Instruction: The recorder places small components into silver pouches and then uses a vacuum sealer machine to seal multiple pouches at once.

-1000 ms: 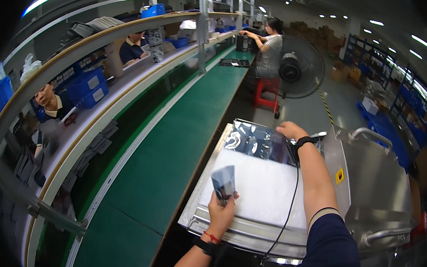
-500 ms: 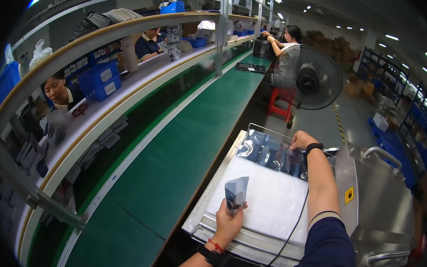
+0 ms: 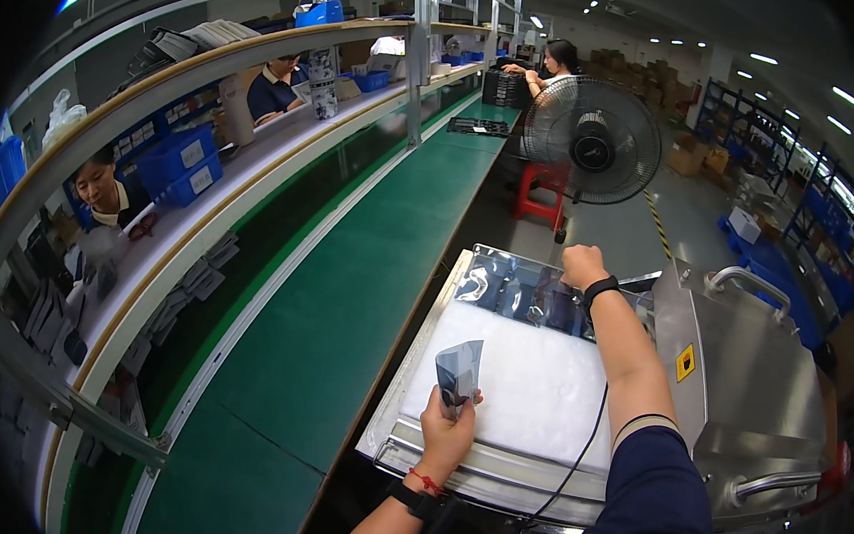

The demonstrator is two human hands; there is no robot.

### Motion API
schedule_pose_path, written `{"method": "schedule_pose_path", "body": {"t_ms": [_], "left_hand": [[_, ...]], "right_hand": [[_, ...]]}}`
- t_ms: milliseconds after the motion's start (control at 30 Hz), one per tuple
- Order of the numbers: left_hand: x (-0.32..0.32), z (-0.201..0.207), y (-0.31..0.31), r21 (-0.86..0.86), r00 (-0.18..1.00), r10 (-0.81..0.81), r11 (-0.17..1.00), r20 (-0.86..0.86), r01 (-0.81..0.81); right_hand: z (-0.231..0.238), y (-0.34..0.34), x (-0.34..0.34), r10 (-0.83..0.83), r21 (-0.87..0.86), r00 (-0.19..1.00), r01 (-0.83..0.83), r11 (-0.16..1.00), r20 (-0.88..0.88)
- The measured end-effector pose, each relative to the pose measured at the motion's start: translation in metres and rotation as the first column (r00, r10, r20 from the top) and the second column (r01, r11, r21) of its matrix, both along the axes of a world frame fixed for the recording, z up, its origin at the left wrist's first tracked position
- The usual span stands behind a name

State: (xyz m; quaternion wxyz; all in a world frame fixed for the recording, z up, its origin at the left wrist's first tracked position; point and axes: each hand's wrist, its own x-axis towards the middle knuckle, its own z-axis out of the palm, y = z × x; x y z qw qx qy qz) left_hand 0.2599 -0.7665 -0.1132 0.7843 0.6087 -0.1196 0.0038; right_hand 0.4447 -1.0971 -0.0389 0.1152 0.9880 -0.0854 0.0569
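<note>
My left hand (image 3: 448, 428) is closed around a small silvery-grey translucent bag (image 3: 458, 367), which stands upright from the fingers with something dark low inside. It is above the near left part of a white padded sheet (image 3: 531, 374) in a metal machine bed (image 3: 380, 433). Along the bed's far edge lies a row of shiny dark translucent bags (image 3: 517, 290). My right hand (image 3: 583, 267) is a closed fist at the far right corner of that row, where a thin metal rod runs along the edge. What its fingers grip is hidden.
A raised steel lid (image 3: 745, 362) with handles stands at the right. A black cable (image 3: 589, 445) crosses the pad. On the left runs a green conveyor belt (image 3: 349, 293) below shelves. Beyond are a standing fan (image 3: 593, 141), a red stool (image 3: 542, 196) and several people at work.
My right hand has turned from a pinch with fingers downward to a fist at the bed's far edge. The thin rod sits lower, closer to the bags. My left hand still holds its bag.
</note>
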Motion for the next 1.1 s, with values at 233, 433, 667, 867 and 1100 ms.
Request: {"method": "schedule_pose_path", "body": {"t_ms": [233,433,667,867,1100], "left_hand": [[0.001,0.006,-0.003,-0.007,0.999,0.01,1.0,-0.039,-0.01],[0.002,0.006,-0.001,-0.032,0.998,-0.005,0.999,-0.062,0.003],[0.001,0.004,-0.002,-0.014,0.997,-0.004,1.0,-0.072,0.003],[0.002,0.002,0.0,-0.015,0.999,-0.017,1.0,-0.05,0.017],[0.003,0.009,0.0,-0.003,0.998,-0.033,0.999,-0.06,0.033]], "right_hand": [[-0.008,0.003,-0.007,0.05,-0.109,0.998,-0.045,0.993,0.046],[-0.01,0.002,-0.025,0.128,-0.128,0.985,-0.113,0.985,0.115],[-0.021,0.014,-0.039,0.248,-0.268,0.935,-0.179,0.947,0.253],[0.002,0.074,-0.087,-0.312,0.361,0.947,0.266,0.894,0.072],[-0.023,0.076,-0.136,-0.488,0.437,0.838,0.545,0.716,-0.246]]}}
